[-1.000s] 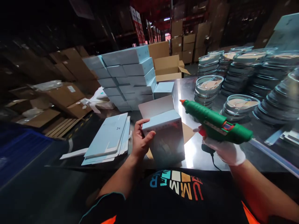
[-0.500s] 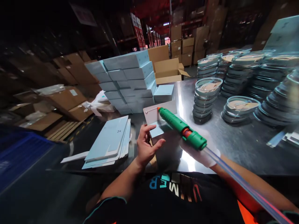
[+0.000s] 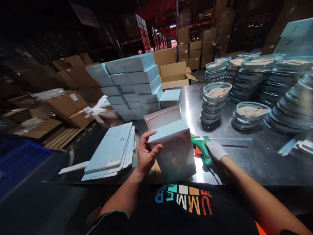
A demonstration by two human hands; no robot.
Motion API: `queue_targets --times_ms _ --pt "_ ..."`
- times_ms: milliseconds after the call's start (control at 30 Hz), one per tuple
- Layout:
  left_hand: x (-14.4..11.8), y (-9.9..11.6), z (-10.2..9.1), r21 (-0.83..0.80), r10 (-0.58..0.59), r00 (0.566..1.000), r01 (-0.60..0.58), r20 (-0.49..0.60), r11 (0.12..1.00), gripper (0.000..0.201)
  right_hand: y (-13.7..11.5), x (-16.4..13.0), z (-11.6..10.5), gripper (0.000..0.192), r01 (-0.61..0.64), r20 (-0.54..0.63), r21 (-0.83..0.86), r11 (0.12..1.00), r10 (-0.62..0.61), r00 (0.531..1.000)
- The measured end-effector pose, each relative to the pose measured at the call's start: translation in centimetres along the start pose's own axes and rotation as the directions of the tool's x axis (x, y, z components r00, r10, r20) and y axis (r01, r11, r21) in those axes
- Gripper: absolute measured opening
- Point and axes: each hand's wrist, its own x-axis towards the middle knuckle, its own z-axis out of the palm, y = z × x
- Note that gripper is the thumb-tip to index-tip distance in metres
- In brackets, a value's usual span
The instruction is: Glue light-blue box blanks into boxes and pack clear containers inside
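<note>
Dark metal table [image 3: 266, 160], shiny, light reflecting off middle. Left side: pile of flat pale-blue panels [image 3: 106, 148], white strip [image 3: 73, 167] jutting out at its left. Back left: pale-blue boxes [image 3: 140, 78] stacked in several layers, single box [image 3: 170, 95] just beside them. Right: tall stack of clear round dishes [image 3: 212, 109], shorter stack [image 3: 247, 120] near it, crowded stacks [image 3: 255, 76] behind. Far right: clear sticks [image 3: 287, 147]. Near front edge: green glue gun [image 3: 204, 148], apparently on its side.

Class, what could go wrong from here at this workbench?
The green glue gun is close beside the box, its nozzle hidden, and might smear it. The bare left hand grips near the raised flap and could touch any glue there. The dish stack beyond the gun might topple if bumped.
</note>
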Motion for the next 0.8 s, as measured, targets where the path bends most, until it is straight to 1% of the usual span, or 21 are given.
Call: queue_targets --times_ms 67,133,200,267,300,333,400,433,500,567,600,633,667,700,733,800 --pt "0.0 0.0 0.0 0.003 0.011 1.0 -0.011 0.01 1.0 0.072 -0.1 0.3 -0.6 0.056 -0.064 -0.029 -0.027 0.998 0.063 0.998" --pt "0.0 0.1 0.3 0.03 0.048 0.998 -0.049 0.03 0.998 0.072 -1.7 0.2 -0.7 0.054 -0.059 -0.043 0.023 0.998 0.06 0.997" --pt "-0.1 0.2 0.9 0.059 0.107 0.992 -0.111 0.066 0.992 0.071 -4.4 0.1 -0.3 0.065 0.004 -0.002 0.194 0.981 -0.004 1.0" --pt "-0.3 0.2 1.4 0.065 0.176 0.979 -0.184 0.106 0.981 0.069 -7.6 -0.1 0.4 0.076 0.064 0.07 0.413 0.908 -0.102 0.992" --pt "-0.4 0.2 1.5 0.064 0.205 0.971 -0.214 0.124 0.975 0.068 -9.0 -0.1 0.8 0.076 0.076 0.097 0.476 0.876 -0.138 0.986" --pt "-0.4 0.1 1.7 0.067 0.225 0.965 -0.236 0.137 0.969 0.067 -10.1 -0.2 1.1 0.074 0.076 0.12 0.509 0.857 -0.159 0.98" --pt "-0.5 -0.1 1.7 0.089 0.241 0.958 -0.256 0.156 0.962 0.063 -11.5 -0.3 1.3 0.064 0.076 0.13 0.489 0.869 -0.16 0.979" --pt "-0.4 -0.4 1.8 0.099 0.239 0.956 -0.257 0.168 0.961 0.06 -11.7 -0.3 1.2 0.062 0.082 0.122 0.474 0.877 -0.157 0.98" --pt "-0.2 -0.9 1.9 0.094 0.233 0.958 -0.251 0.168 0.963 0.056 -11.3 -0.3 0.7 0.068 0.111 0.114 0.444 0.889 -0.179 0.977" --pt "0.1 -1.5 2.1 0.046 0.24 0.963 -0.247 0.125 0.968 0.058 -10.4 -0.3 0.0 0.08 0.175 0.119 0.395 0.902 -0.239 0.964" --pt "0.3 -1.7 2.2 0.014 0.248 0.963 -0.25 0.104 0.968 0.063 -9.9 -0.4 -0.3 0.082 0.219 0.126 0.366 0.904 -0.281 0.951" --pt "0.6 -1.8 2.3 -0.018 0.261 0.96 -0.261 0.097 0.965 0.067 -9.4 -0.4 -0.6 0.077 0.271 0.127 0.343 0.9 -0.33 0.935" --pt "0.9 -1.8 2.3 -0.043 0.282 0.952 -0.279 0.118 0.959 0.068 -9.1 -0.6 -0.9 0.068 0.324 0.122 0.328 0.887 -0.38 0.917" --pt "1.2 -1.6 2.3 -0.06 0.307 0.937 -0.301 0.165 0.952 0.065 -8.9 -0.8 -1.2 0.057 0.371 0.114 0.324 0.87 -0.425 0.898" --pt "1.6 -1.3 2.2 -0.071 0.335 0.914 -0.328 0.227 0.942 0.057 -8.8 -1.0 -1.4 0.047 0.407 0.109 0.327 0.853 -0.462 0.88" --pt "2.3 -0.6 2.0 -0.088 0.373 0.856 -0.367 0.359 0.926 0.042 -8.8 -1.6 -1.7 0.032 0.445 0.117 0.334 0.831 -0.505 0.855"
